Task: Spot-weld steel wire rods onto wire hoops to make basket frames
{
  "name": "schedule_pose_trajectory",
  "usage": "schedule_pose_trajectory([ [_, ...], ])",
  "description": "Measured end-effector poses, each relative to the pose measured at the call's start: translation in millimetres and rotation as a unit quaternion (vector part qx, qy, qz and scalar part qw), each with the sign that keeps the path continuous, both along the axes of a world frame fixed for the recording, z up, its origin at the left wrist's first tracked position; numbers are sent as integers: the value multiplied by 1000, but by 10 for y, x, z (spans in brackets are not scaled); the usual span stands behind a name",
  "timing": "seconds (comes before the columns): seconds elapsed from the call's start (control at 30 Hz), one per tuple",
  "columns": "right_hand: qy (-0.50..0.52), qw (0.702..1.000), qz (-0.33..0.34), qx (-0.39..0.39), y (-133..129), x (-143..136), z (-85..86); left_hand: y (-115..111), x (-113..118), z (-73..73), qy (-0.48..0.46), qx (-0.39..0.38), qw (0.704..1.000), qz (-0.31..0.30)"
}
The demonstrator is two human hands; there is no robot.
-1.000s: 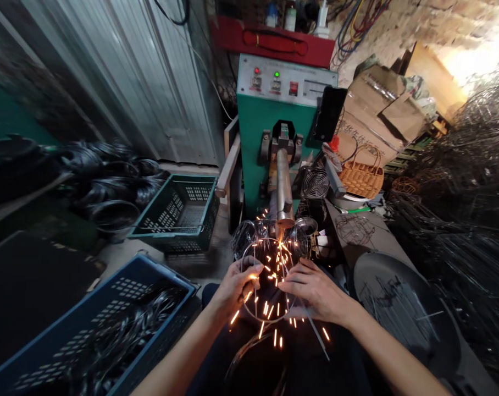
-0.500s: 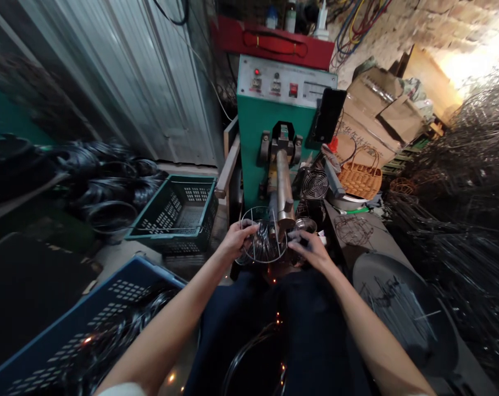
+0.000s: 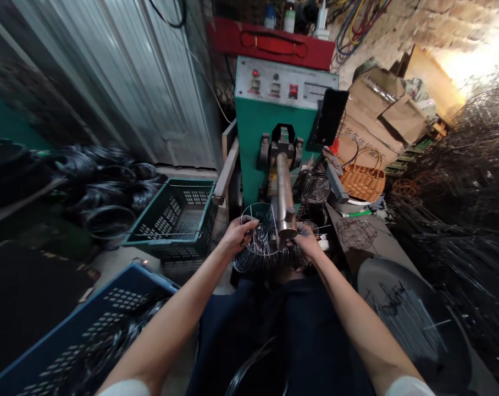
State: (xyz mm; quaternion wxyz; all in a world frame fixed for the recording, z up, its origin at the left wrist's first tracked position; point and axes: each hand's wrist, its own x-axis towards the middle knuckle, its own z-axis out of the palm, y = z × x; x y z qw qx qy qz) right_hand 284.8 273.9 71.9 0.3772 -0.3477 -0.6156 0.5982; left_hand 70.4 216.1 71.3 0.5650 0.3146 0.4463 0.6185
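My left hand (image 3: 236,236) is closed on the left side of a round wire frame (image 3: 261,256), a thin ring crossed by a few straight wires. The frame stands against the end of the metal arm (image 3: 284,190) of a green welding machine (image 3: 253,126). On the other side of that arm, my right hand (image 3: 309,242) pinches a thin wire rod (image 3: 324,226), whose end sticks out to the right. The arm's tip partly hides the right fingertips. A bundle of shiny wire pieces (image 3: 249,261) lies under the frame.
To the left are a green crate (image 3: 162,242) and a blue crate (image 3: 109,291) holding dark wire. A dark pan (image 3: 398,297) with wire rods sits at right, near a wicker basket (image 3: 362,181) and wire piles (image 3: 472,220). A phone (image 3: 332,118) is fixed to the machine.
My right hand has moved in to the arm's tip, and a wire rod now shows in it. Glowing sparks seen below earlier are gone. The left hand keeps the frame.
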Motion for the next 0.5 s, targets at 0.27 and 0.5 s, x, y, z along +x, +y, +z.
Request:
schedule_pose_trajectory([
  [0.27, -31, 999, 10, 6, -169, 10, 221, -305, 155, 75, -9, -5, 1000, 19],
  [0.5, -190, 976, 95, 46, -845, 939, 382, -1327, 1018, 44, 50, -62, 995, -61],
])
